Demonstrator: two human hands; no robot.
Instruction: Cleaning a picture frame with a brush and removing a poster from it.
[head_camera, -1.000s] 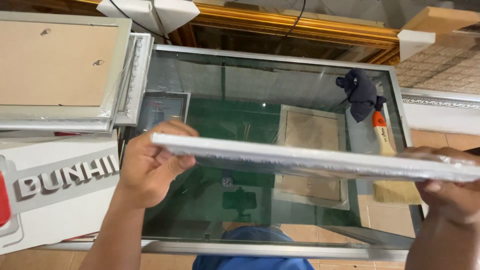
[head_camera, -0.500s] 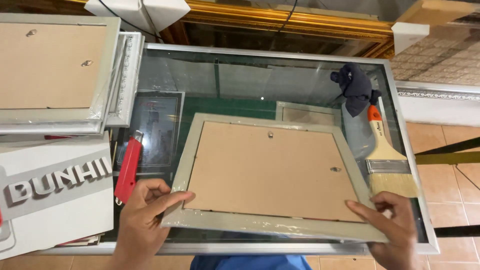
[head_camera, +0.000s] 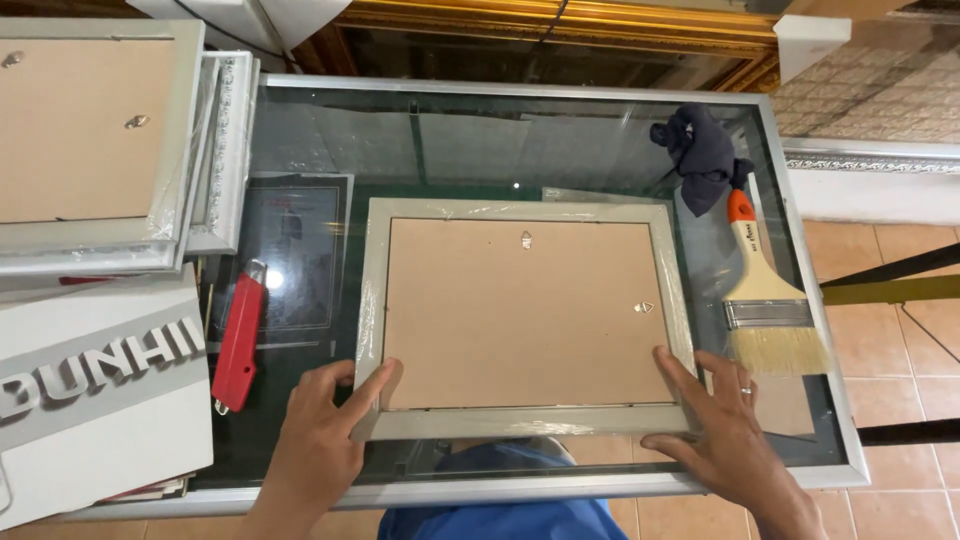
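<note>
Brown backing up, the picture frame (head_camera: 523, 318) lies flat mid-desk (head_camera: 560, 130), left hand (head_camera: 318, 440) at seven o'clock and right hand (head_camera: 722, 425) at five, both spread open, pressing its lower corners steady.

Your left hand (head_camera: 322, 440) lies palm down, fingers spread forward. Your right hand (head_camera: 722, 430) mirrors it, fingers splayed flat.

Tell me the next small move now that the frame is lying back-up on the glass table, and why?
Probably let go and reach the left hand for the red utility knife. The picture frame lies flat, brown backing up, clear wrap showing on its rim, so it seems to need no holding. The knife lies just left of it; the right hand can steady the lower right corner.
</note>
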